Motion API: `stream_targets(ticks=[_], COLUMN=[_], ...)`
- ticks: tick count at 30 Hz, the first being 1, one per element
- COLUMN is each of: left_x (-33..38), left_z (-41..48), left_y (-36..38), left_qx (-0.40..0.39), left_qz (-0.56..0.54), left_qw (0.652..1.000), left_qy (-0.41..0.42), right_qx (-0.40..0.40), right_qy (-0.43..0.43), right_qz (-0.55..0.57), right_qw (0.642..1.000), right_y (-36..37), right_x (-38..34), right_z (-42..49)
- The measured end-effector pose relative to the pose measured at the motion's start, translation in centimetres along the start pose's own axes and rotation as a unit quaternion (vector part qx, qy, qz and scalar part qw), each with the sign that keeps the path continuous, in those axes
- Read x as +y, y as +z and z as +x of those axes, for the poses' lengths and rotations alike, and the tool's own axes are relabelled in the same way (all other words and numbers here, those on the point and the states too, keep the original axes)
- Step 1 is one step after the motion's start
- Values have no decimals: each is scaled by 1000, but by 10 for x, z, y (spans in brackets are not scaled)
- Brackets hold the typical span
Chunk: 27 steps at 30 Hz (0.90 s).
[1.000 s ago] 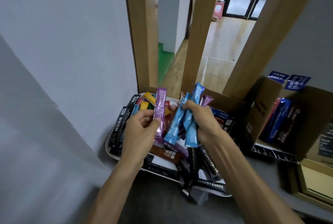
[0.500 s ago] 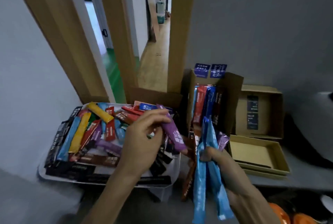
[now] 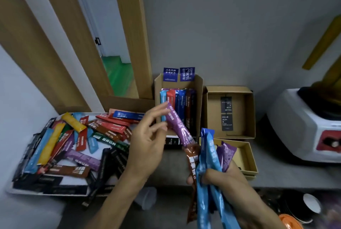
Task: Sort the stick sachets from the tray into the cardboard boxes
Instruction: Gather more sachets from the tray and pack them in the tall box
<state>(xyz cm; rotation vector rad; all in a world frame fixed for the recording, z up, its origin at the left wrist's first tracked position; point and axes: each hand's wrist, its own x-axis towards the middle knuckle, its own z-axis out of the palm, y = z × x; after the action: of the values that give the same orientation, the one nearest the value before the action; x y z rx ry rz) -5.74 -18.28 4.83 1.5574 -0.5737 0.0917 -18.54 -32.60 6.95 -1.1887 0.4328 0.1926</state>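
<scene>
A white tray [image 3: 46, 192] at the left holds a heap of several coloured stick sachets [image 3: 77, 142]. My left hand [image 3: 147, 145] pinches a purple sachet [image 3: 180, 129] between thumb and fingers, in front of the tall cardboard box [image 3: 198, 88] that holds several upright sachets. My right hand [image 3: 219, 177] grips a bundle of sachets [image 3: 208, 173]: light blue ones, a brown one and purple ones. Two more cardboard boxes stand to the right: an open one [image 3: 249, 114] with a dark label inside, and a shallow one [image 3: 251, 156] in front of it.
A white appliance [image 3: 302, 127] with a red panel stands at the right. A wooden door frame [image 3: 132, 35] rises behind the tray. A white cup [image 3: 311, 203] and an orange object [image 3: 289, 221] lie at the lower right.
The view has swung right, from the tray to the boxes. My right hand has dropped with its bundle, and my left hand has carried the purple sachet right, up to the tall box.
</scene>
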Motion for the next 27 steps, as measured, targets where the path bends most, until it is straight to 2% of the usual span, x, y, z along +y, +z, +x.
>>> stream_targets(ticks=[4,7,11,14,16,20,23,27], left_x=[4,9,20,20,10,-8,-17,-27], left_z=[10,26,67,98,110,123,125,123], left_y=[10,13,5,12,22,36,47,62], left_qx=[68,43,10,-82,-128,-154,-175,-182], left_qz=[-100,-50,175,344,408,427,407,367], left_qw=[984,978,978,932,903,890,895,912], left_qy=[-132,-196,-116,-78,-43,-49,-60,-36], right_qx=[17,6,23,43,28,9,3,5], right_qy=[-10,-5,-22,-5,9,24,33,48], right_qz=[-57,-94,-91,-44,-40,-35,-30,-36], right_qw=[998,995,995,998,999,999,999,998], right_y=[-12,-18,-27,-39,-44,-51,-55,-60], right_x=[-1,-1,1,7,10,10,10,11], right_z=[3,9,17,21,21,17,15,18])
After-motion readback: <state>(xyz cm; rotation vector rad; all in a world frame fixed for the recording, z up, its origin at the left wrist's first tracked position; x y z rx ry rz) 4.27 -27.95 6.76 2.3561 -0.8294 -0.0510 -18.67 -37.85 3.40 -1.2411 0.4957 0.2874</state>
